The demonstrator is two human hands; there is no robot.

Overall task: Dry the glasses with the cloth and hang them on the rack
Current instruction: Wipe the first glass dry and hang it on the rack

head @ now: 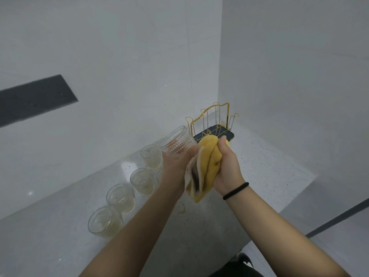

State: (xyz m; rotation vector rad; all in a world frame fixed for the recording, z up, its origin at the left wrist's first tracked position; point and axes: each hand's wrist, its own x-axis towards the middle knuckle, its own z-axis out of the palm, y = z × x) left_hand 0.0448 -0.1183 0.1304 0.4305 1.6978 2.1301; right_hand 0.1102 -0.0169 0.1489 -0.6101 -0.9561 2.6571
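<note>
Right hand point(225, 166) fists a bunched yellow cloth point(207, 168), thumb up, pressed against the base of a ribbed glass point(176, 144). Left hand point(175, 166) grips that glass from below, mouth tilted up and away, likely so the cloth can work round the outside. Both are held above the surface point(259, 176), just short of the gold wire rack point(213, 124) in the corner; its pegs are bare. Other glasses point(119, 197) wait upright in a row at left. No labels or writing readable.
</note>
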